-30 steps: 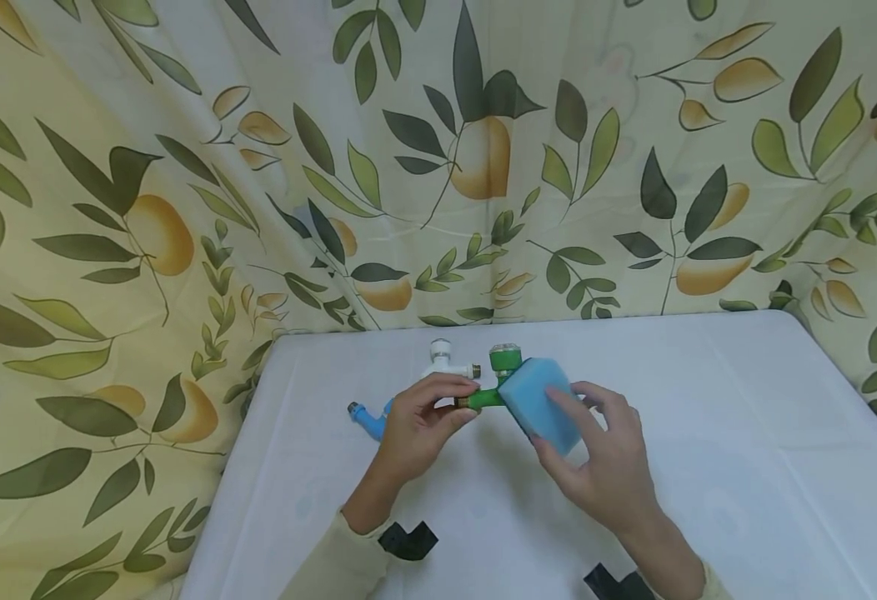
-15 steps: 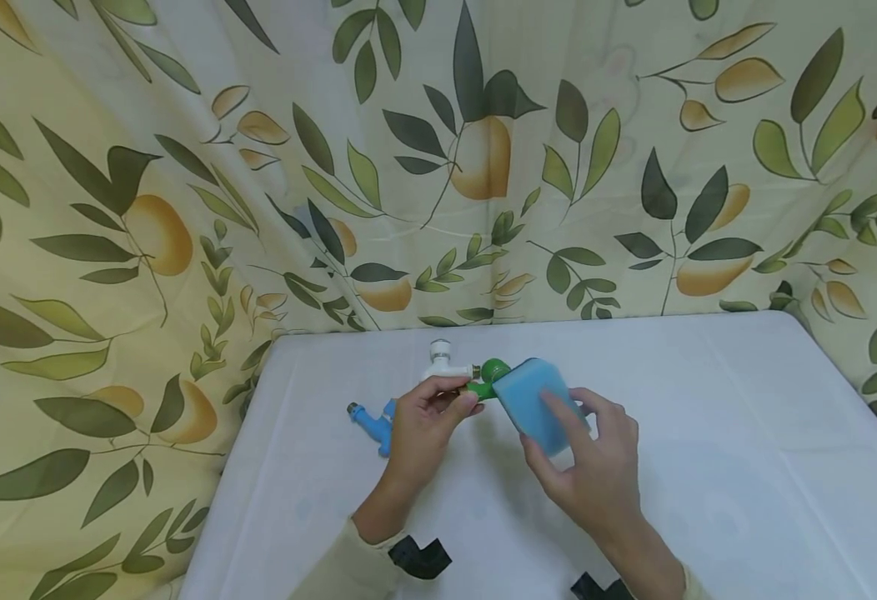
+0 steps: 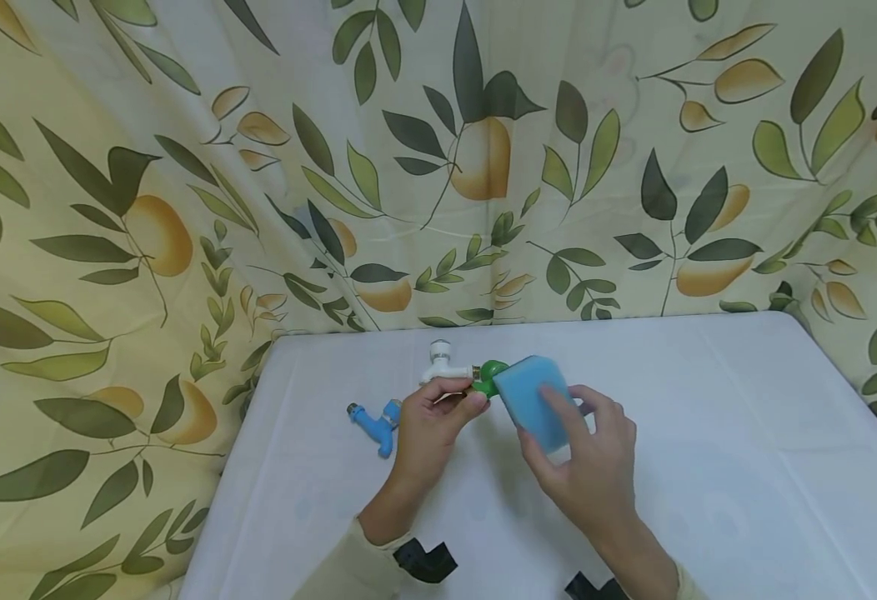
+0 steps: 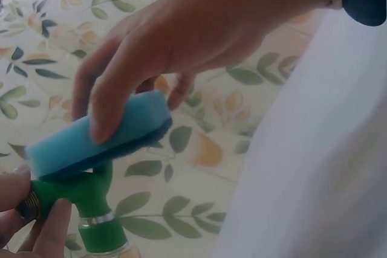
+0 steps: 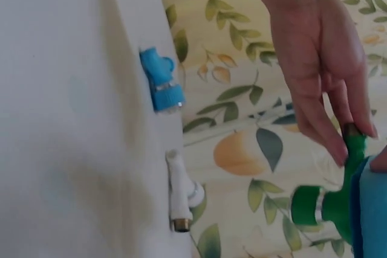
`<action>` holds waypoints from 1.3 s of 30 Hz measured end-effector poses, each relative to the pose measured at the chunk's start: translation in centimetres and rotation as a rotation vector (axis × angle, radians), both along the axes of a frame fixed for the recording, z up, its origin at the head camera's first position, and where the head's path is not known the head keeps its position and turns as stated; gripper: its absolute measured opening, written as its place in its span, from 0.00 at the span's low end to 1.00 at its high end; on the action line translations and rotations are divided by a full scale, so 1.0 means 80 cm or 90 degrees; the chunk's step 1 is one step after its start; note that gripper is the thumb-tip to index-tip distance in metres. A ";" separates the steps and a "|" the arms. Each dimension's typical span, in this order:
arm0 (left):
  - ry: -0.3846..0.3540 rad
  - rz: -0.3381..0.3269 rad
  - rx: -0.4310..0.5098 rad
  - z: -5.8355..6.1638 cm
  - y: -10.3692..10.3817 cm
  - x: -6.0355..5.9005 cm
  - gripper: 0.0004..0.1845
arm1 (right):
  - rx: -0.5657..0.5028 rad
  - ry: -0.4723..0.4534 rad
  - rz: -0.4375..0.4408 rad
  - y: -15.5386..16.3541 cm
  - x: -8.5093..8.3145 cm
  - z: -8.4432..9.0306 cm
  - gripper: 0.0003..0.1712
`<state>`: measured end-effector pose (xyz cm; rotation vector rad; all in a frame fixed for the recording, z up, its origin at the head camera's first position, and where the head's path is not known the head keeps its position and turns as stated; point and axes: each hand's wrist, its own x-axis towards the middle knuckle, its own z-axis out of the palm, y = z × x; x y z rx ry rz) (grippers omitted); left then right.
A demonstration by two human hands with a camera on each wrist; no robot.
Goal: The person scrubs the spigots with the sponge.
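My left hand pinches a green tap by its brass threaded end. A blue sponge with a darker scouring side is gripped between the fingers and thumb of my right hand. In the left wrist view the sponge's dark side lies against the tap's green body. The right wrist view has the tap's round green knob pointing left, beside the sponge's edge. Part of the tap is hidden behind the sponge in the head view.
On the white-covered table a blue tap lies left of my left hand. Behind that hand stands a white tap. A curtain printed with leaves and fruit hangs at the table's far edge.
The green tap has turned, its knob tipping from upright toward the head camera. Both hands have shifted slightly, the left to the right, the right a little left, uncovering more of the blue tap.
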<state>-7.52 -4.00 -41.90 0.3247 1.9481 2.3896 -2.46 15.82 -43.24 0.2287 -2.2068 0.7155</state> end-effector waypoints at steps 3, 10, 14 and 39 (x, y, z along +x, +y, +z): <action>-0.003 0.004 -0.027 0.001 0.002 0.001 0.21 | 0.020 0.021 0.012 -0.004 -0.001 -0.001 0.34; -0.001 0.027 -0.050 -0.002 0.000 0.000 0.20 | 0.001 -0.026 -0.042 0.011 -0.004 0.004 0.31; 0.008 0.021 -0.051 -0.004 0.002 0.000 0.20 | 0.000 -0.042 -0.010 0.005 0.000 0.002 0.31; 0.011 0.014 -0.093 -0.001 0.000 0.002 0.17 | 0.014 -0.036 -0.029 0.008 -0.006 0.003 0.32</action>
